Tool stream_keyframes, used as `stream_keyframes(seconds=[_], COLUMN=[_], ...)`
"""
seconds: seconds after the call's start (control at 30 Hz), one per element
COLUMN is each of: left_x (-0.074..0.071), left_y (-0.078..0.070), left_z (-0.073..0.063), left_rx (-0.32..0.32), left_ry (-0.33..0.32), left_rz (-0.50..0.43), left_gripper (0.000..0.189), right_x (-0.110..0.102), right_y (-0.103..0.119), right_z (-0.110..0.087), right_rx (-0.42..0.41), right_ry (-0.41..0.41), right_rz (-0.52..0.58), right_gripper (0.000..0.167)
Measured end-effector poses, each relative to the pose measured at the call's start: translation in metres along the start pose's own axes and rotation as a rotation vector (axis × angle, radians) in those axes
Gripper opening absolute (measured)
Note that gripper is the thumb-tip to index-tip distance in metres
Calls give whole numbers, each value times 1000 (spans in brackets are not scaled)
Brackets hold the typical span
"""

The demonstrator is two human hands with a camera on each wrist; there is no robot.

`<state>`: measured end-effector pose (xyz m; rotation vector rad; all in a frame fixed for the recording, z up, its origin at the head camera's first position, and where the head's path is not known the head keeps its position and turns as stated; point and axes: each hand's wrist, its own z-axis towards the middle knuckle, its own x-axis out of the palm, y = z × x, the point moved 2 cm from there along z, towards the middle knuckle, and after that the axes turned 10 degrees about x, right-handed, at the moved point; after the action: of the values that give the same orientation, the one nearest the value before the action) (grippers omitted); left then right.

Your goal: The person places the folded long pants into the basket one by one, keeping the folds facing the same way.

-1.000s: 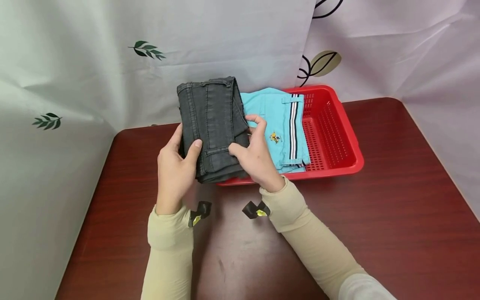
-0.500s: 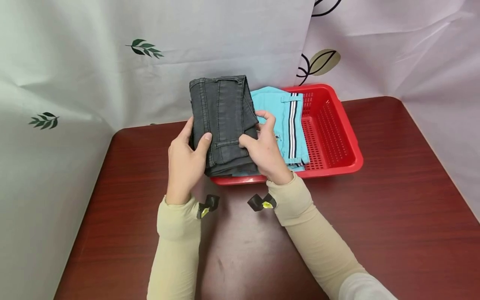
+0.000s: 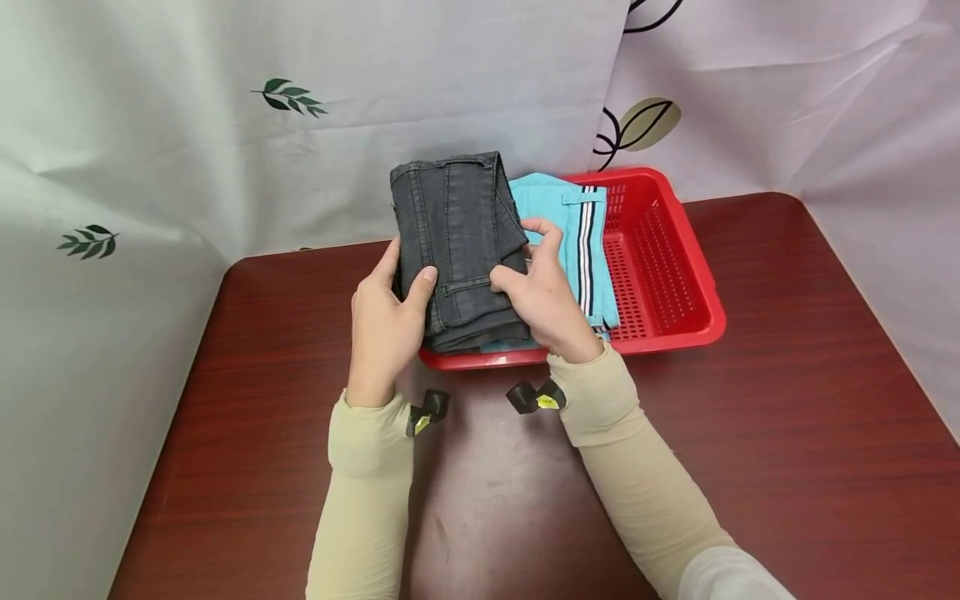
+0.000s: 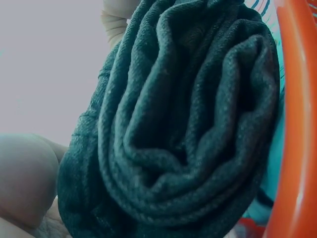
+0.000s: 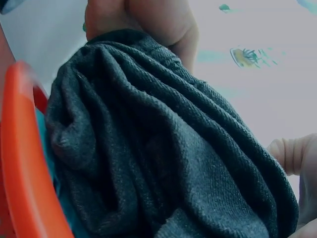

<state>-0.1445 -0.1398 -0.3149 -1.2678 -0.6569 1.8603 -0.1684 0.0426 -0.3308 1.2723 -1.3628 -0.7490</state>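
Observation:
A folded pair of dark grey jeans (image 3: 468, 233) lies over the left part of a red basket (image 3: 675, 283). My left hand (image 3: 388, 321) grips its left side, thumb on top and fingers beneath. On the other side my right hand (image 3: 543, 292) pinches the lower right edge by a belt loop. Light blue trousers (image 3: 555, 196) with a striped band sit folded in the basket, partly hidden by the jeans and my right hand. Up close in the left wrist view, the rolled layers of the jeans (image 4: 183, 119) show beside the basket rim (image 4: 297, 119).
The basket's right part shows bare perforated walls. It stands on a dark red-brown wooden table (image 3: 247, 375), near the back edge. A white curtain (image 3: 360, 75) with leaf prints hangs behind and to both sides.
Both hands have carried the jeans to the right, farther over the basket, covering more of the light blue trousers. The grip looks the same. The basket has stayed in place.

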Motion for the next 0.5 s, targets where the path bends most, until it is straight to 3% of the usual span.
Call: stream_keyframes(seconds=[0.5], left_x=[7], left_y=[3], left_z=[1], left_rx=[-14], left_ry=[30], left_rz=[27], left_gripper=[59], right_x=[-8], right_y=[2], right_z=[1], right_rx=[21], right_ry=[-51], right_rz=[-200], right_gripper=[63])
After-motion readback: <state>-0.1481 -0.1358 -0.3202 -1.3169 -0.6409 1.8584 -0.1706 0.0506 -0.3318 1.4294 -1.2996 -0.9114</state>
